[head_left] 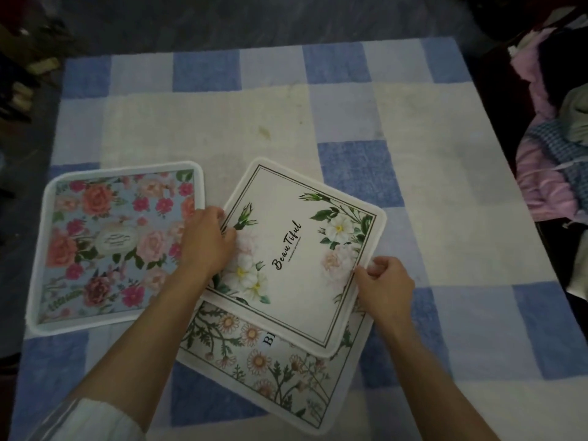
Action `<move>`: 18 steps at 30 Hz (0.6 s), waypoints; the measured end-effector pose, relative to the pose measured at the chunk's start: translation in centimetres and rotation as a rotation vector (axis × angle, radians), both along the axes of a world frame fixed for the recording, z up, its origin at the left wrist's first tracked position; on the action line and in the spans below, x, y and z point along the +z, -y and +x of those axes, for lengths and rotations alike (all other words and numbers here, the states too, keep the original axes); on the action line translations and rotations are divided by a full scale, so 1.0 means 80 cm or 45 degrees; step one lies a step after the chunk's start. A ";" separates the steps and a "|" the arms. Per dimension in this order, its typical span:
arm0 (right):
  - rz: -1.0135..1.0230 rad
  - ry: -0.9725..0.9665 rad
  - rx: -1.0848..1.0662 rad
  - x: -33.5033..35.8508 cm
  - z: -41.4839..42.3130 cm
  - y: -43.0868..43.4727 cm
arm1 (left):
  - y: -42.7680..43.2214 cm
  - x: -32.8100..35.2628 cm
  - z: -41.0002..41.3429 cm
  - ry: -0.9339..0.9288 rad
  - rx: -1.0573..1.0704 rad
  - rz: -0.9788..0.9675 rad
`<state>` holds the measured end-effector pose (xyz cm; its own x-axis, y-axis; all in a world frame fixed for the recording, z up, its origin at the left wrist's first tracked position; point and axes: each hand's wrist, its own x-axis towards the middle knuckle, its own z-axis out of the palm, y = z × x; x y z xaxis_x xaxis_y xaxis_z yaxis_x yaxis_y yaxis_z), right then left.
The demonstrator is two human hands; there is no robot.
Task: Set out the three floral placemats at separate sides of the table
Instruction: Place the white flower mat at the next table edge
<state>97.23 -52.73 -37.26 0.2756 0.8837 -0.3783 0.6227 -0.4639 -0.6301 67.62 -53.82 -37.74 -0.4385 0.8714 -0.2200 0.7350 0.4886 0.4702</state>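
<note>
1. The counter (461,237) is covered by a cloth (222,128) checked in blue, pale lilac and cream squares. A small brownish stain (264,132) sits towards the far middle.
2. The rose placemat (105,249) lies flat on the left side of the counter, square to its edge. The left forearm crosses its near right corner.
3. The white-flower placemat (305,259), printed "Beautiful", sits at an angle near the middle. It overlaps the far part of the daisy placemat (270,370), which lies towards the near edge.
4. The left hand (206,240) grips the left edge of the white-flower placemat, fingers curled over the rim onto the print.
5. The right hand (383,281) pinches the same placemat's right corner, fingers clamped together on the white rim.
6. A white sleeve (89,418) shows on the left arm at the near left.
7. The room is dim, with dark floor (254,20) beyond the far edge.
8. A pile of clothes (547,154) in pink, lilac and blue check lies just beside the counter's right side.
9. At the far left there is clutter (35,65), perhaps boxes, though it is too dark to tell.
</note>
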 end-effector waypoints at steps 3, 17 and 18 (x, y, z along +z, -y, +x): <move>-0.033 -0.044 -0.050 -0.004 0.009 -0.005 | -0.001 0.000 -0.003 -0.001 0.051 0.045; 0.149 -0.075 0.085 0.023 0.018 0.009 | 0.032 0.057 0.013 -0.059 0.080 0.372; 0.179 -0.077 0.091 0.030 0.020 0.010 | 0.040 0.064 0.016 -0.069 0.054 0.391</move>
<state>98.83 -53.54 -34.86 0.1903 0.9457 -0.2634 0.6098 -0.3241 -0.7232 68.88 -56.99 -32.61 -0.4797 0.8742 0.0754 0.7450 0.3605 0.5612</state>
